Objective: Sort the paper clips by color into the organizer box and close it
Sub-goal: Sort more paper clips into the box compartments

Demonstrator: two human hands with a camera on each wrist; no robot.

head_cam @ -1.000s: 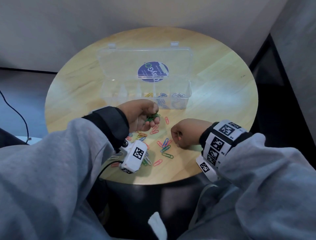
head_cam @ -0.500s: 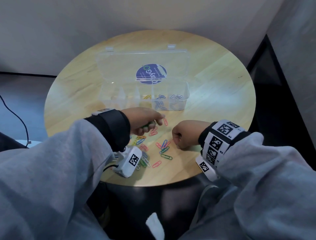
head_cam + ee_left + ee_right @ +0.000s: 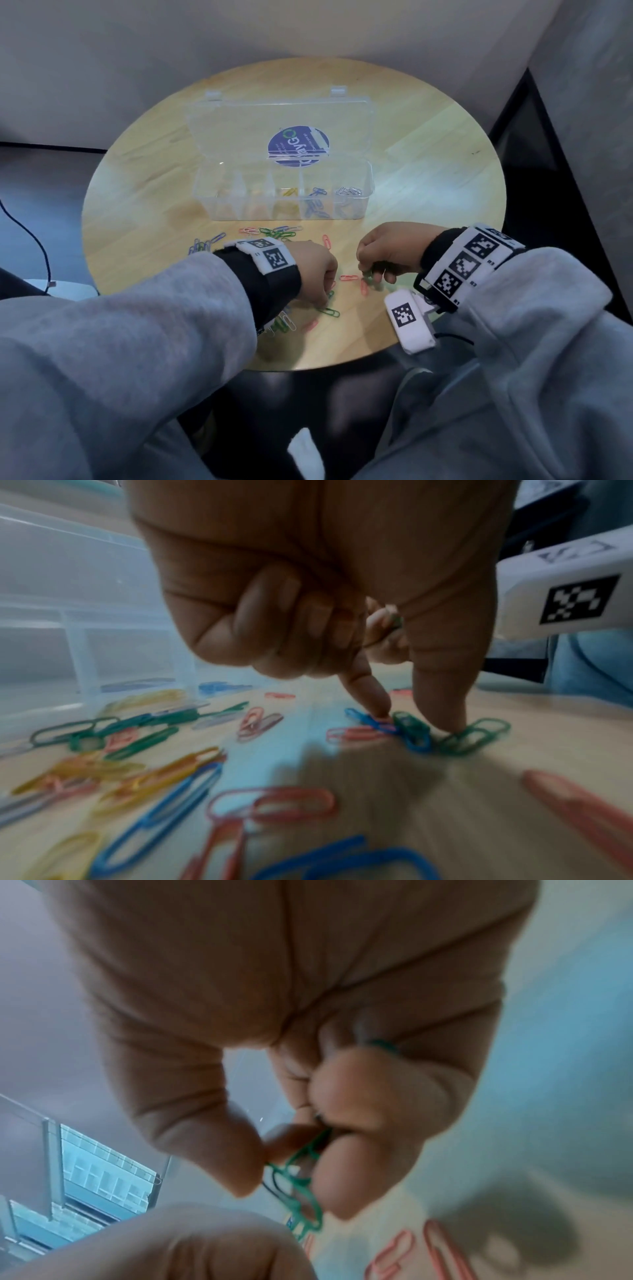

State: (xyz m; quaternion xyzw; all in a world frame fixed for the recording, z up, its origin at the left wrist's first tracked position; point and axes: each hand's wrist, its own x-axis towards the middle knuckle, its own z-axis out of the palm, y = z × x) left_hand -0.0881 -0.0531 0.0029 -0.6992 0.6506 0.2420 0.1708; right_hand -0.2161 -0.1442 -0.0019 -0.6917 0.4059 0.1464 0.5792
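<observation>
Evidently greens are being gathered: the right hand (image 3: 390, 250) is pinching several green clips (image 3: 298, 1183), while the left hand (image 3: 315, 270), other fingers curled, is pressing forefinger and thumb onto a blue clip (image 3: 369, 721) and a green clip (image 3: 472, 737) among the loose clips (image 3: 274, 233) on the counter (image 3: 428, 178). The box (image 3: 219, 209) is standing open behind, holding yellow, blue and silver ones. Next, the pinch is needing to lift green alone.

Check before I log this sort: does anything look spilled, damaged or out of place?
Nothing looks damaged. Mixed-colour paper clips lie scattered loose on the table before the open organizer box, unsorted; that fits a sort in progress.
</observation>
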